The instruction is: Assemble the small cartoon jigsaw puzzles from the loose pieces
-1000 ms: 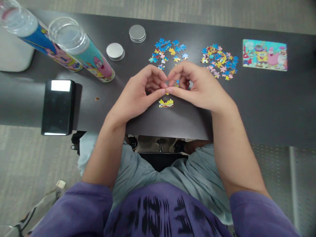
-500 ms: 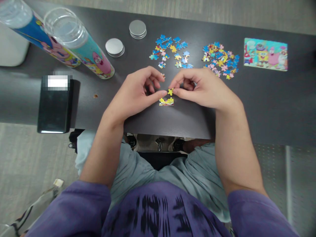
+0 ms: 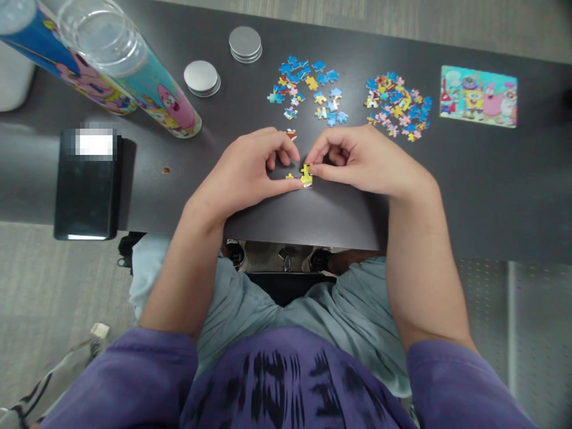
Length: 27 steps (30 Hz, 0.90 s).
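Note:
My right hand [image 3: 364,156] pinches a small yellow puzzle piece [image 3: 305,170] between thumb and index finger. That piece meets the top of a short strip of joined puzzle pieces [image 3: 307,184] lying on the table; whether it is seated cannot be seen. My left hand [image 3: 252,164] rests its thumb on the strip, hiding much of it, while its other fingers are loosely curled and apart from the thumb. Just beyond the left fingertips lies a red and white puzzle piece [image 3: 291,134].
Loose puzzle pieces form two groups, a spread-out one [image 3: 295,74] and a denser pile [image 3: 397,107]. A cartoon picture card [image 3: 478,98] lies at the right. Leftward are stacked silver lids [image 3: 245,44], more lids [image 3: 201,77], two printed tubes [image 3: 165,101] and a black box-like device [image 3: 87,190].
My right hand has brought the yellow piece down against the strip. My left thumb has moved right, onto the strip. The view has shifted slightly.

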Available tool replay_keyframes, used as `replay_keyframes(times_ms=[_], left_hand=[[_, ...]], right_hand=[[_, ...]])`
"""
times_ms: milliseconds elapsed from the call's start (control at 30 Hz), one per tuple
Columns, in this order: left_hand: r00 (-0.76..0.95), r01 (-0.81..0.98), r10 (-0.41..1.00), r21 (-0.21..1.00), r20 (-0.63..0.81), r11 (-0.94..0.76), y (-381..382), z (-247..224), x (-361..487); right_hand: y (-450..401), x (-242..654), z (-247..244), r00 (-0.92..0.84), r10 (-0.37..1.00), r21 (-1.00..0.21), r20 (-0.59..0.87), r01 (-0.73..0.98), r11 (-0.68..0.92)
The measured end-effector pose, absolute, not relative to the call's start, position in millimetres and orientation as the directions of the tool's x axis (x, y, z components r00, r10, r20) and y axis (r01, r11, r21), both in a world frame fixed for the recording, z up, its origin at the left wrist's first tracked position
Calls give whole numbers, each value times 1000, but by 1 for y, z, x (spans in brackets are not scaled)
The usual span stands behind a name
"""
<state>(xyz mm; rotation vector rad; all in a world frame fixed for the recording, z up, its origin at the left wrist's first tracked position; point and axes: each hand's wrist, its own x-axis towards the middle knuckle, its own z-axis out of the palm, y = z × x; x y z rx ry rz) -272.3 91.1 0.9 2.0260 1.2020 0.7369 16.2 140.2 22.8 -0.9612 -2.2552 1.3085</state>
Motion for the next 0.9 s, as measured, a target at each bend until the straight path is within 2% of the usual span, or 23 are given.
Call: replay_keyframes(times_ms=[167,333,533,667,900], left_hand=[[416,523,899,772,138,-360,91,1,-271],[430,528,892,763,138,-373,91,2,-271],[427,551,893,741,145,-384,90,2,-271],[433,562,887,722,159,-404,89,-1,-271],[459,578,873,692,163,-433,91,-6,-272]], right_hand=[[142,16,20,-710,704,-828,-7,398,394],[139,15,22,-654,756,-806,-35,466,365],[145,25,20,-473,875,-711,102,580,397],[153,32,14,-489,859,-662,150,596,455],[154,31,15,-518,849,-685,103,582,438]])
